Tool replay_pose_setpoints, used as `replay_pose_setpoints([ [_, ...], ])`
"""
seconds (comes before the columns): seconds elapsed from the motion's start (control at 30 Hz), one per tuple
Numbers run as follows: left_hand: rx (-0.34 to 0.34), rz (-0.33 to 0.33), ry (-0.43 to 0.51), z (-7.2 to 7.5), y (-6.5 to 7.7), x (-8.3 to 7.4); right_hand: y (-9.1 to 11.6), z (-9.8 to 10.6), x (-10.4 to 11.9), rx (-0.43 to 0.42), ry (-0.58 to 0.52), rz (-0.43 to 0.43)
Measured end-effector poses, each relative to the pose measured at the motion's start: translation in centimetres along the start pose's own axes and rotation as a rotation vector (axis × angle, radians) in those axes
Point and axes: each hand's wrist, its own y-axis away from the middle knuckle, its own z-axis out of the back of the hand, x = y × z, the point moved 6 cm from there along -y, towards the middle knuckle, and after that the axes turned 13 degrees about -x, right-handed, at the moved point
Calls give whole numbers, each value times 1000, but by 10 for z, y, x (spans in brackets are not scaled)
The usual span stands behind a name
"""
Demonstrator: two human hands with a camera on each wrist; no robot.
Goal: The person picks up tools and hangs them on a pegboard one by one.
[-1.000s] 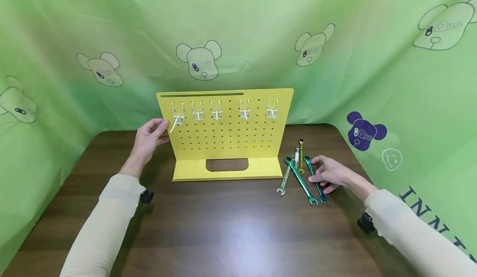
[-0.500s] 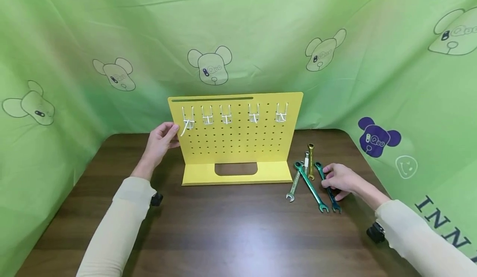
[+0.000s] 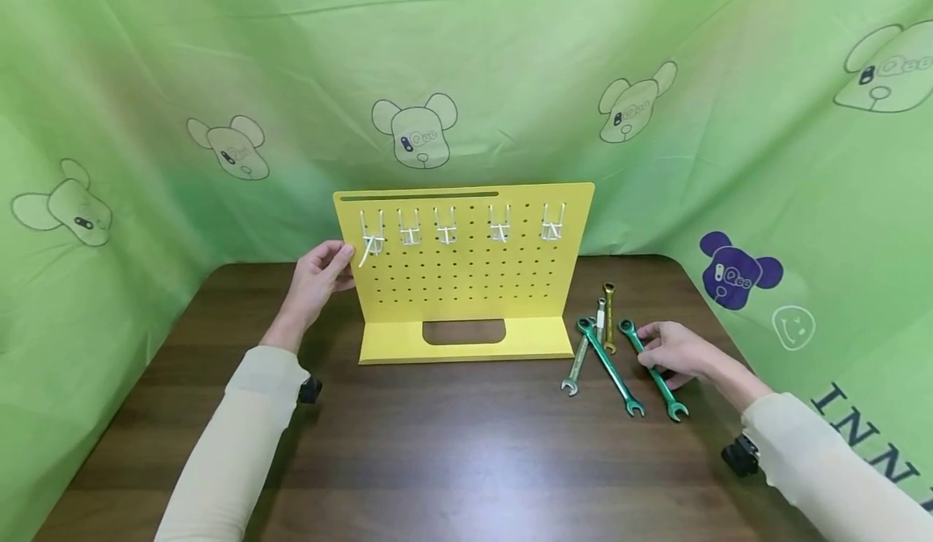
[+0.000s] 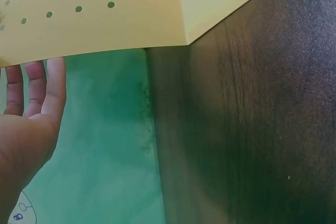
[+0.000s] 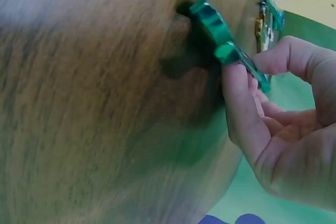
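With our right hand [image 3: 674, 352] pinching the rightmost green wrench [image 3: 663, 387] beside the other wrenches [image 3: 611, 369] at the counter [image 3: 437, 445], we should raise it smoothly, our left hand [image 3: 315, 281] bracing the yellow board [image 3: 459, 308] by its gripped edge.

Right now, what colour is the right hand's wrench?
The wrench is shiny green, clearest in the right wrist view.

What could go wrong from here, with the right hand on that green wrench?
The held wrench, pinched in the right hand, might slip or swivel. The other green wrench crosses a silver wrench, so a bump could shift both. The left hand grips the yellow pegboard by its edge; a careless pull might move it.
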Motion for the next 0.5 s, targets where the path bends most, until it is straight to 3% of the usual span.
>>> replay_pose_setpoints([
  [0.23, 27, -2, -17, -6, -1, 0, 15, 11, 2, 64, -121, 39],
  [0.5, 19, -6, -38, 0, -1, -2, 27, 15, 53, 225, -325, 123],
])
